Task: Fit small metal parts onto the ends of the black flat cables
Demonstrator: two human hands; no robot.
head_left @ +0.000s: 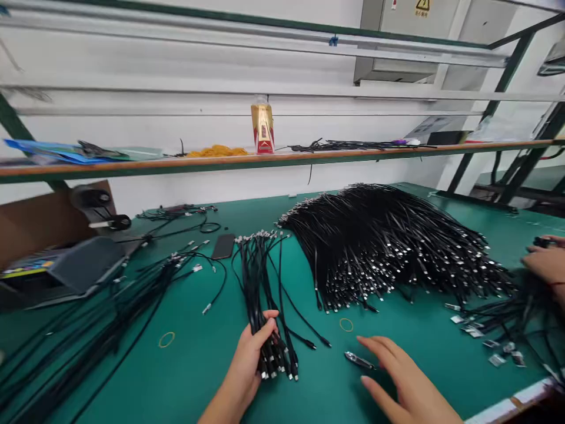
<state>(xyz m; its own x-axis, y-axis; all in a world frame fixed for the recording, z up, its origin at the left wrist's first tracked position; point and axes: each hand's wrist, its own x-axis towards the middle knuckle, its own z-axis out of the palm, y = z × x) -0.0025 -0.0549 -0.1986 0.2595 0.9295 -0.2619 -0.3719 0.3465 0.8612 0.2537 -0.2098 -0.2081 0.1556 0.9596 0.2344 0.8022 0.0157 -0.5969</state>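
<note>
My left hand is wrapped round the lower part of a bundle of black cables, whose metal plugs poke out below the fingers. A few loose cables lie just right of the bundle. My right hand hovers over the green table with thumb and fingers apart, holding nothing. Close to its fingertips lies a small silver nail clipper. A yellow rubber band rests above the clipper, and another rubber band sits to the left.
A large heap of black cables covers the back right. More cables stretch along the left, near a dark phone. At the right edge, another person's hand holds cables. A shelf with a carton spans the back.
</note>
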